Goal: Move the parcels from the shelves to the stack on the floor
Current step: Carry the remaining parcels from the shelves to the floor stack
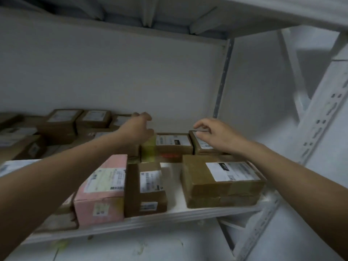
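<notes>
I am watching, through the head camera, both bare arms reaching into a white shelf point(172, 211) crowded with parcels. The left hand point(138, 129) is hovering over the middle of the shelf, its fingers loosely curled and holding nothing that I can see; motion blur is smearing the tips. The right hand point(213, 136) is arching over a small brown parcel point(202, 145) at the back right, its fingers bent and slightly spread, with their tips at the parcel's far edge. I cannot tell whether they are touching it.

Just beside that parcel, to its left, a labelled brown parcel point(173, 143) is lying flat between the two hands. At the front edge, a pink parcel point(101, 187) is sitting against a taped brown parcel point(145, 188), and a large brown parcel point(222, 182) is resting at the front right, apart from them. More brown boxes point(60, 121) are lining the back left.
</notes>
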